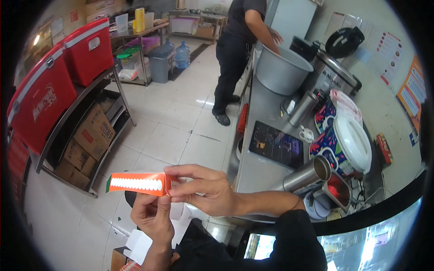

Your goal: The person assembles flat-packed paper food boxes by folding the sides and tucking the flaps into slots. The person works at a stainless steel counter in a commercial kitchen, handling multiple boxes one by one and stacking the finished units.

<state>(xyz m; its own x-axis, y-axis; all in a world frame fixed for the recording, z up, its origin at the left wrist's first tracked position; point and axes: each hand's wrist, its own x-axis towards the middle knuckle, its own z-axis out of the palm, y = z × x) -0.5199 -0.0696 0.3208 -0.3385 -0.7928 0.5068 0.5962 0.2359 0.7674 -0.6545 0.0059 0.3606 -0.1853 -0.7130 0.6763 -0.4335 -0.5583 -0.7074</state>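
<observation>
In front of me, both hands hold a small orange paper carton [135, 175] with a white scalloped band along its side and a green far end on the left. My left hand [153, 221] grips it from below, thumb and fingers closed at its lower edge. At the right end, my right hand [205, 189] pinches the carton's short side or flap between thumb and fingers. Whether that end is folded closed I cannot tell. White paper pieces [139, 246] lie below my left hand, partly hidden by it.
On the right, a steel counter [266, 174] bears a tablet [276, 144], steel cups [307, 174], patterned food warmers [348, 144] and a large pot [282, 70]. A co-worker [230, 54] reaches into the pot. Red cooler boxes [45, 99] stand on a rack at left.
</observation>
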